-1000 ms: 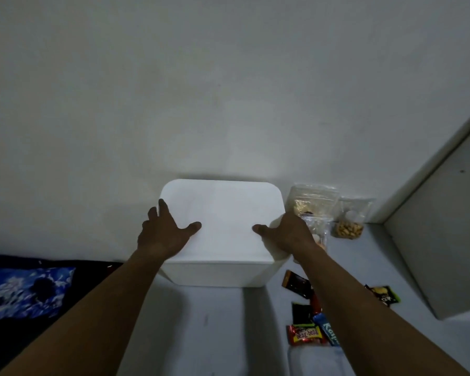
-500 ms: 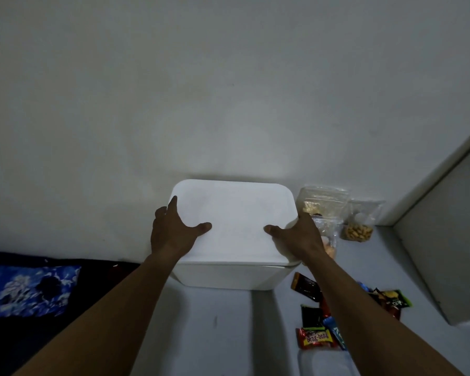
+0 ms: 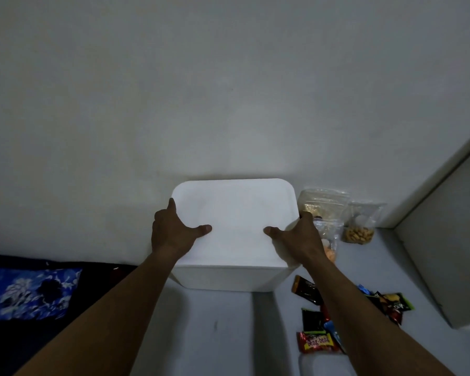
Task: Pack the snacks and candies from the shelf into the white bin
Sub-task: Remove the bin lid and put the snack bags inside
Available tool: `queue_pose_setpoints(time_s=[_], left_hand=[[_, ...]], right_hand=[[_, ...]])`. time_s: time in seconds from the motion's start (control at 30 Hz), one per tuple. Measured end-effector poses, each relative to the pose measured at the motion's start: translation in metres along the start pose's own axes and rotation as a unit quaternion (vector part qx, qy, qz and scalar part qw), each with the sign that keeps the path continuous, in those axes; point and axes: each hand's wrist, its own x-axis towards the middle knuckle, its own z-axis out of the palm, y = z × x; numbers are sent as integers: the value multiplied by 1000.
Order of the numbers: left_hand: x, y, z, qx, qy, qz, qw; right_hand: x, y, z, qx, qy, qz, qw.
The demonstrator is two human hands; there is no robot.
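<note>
White bin (image 3: 228, 278) stands at centre frame on the grey shelf (image 3: 223, 335), its back against the pale wall (image 3: 228, 90). White lid (image 3: 236, 213) covers its top; contents not visible.

Left hand (image 3: 171, 234) at the lid's 9 o'clock edge: thumb flat on top pointing inward, forefinger along the rim, other fingers dropped over the side and hidden. Right hand (image 3: 299, 237) mirrors it at the 3 o'clock edge, thumb on top, fingers wrapped down round the corner. Both hands clasp the lid between them. The lid's near right corner seems to overhang the bin wall slightly; light is dim, so whether it sits fully seated I cannot tell.

Snacks lie outside the bin, all on its right side:
- 2 o'clock from the bin: clear bag of pale crumbs (image 3: 322, 204), touching or just beside the bin, against the wall.
- 3 o'clock: small clear bag with orange pieces (image 3: 327, 240), partly behind the right wrist.
- Farther out at 3 o'clock: clear bag of nuts (image 3: 360, 230), upright.
- 4 to 5 o'clock: dark brown bar (image 3: 307, 290), black packet (image 3: 312, 320), red "beng-beng" bar (image 3: 318, 341), blue wrapper (image 3: 334, 332), loosely heaped, partly under the right forearm.
- Beyond the forearm: black-and-green packet (image 3: 394, 305).

Grey side panel (image 3: 445, 253) closes the shelf at right. Blue patterned cloth (image 3: 30, 291) at 8 o'clock, lower left.
</note>
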Motion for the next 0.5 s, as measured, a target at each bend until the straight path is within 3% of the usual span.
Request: queue_pose_setpoints(time_s=[0.2,0.5], left_hand=[[-7,-5,2,-13,32,16,999],[6,2,-3,-14,-5,-15,1000]], right_hand=[[-4,5,3,3,18,3,1000],[-1,-7,3,-18,58,-13,998]])
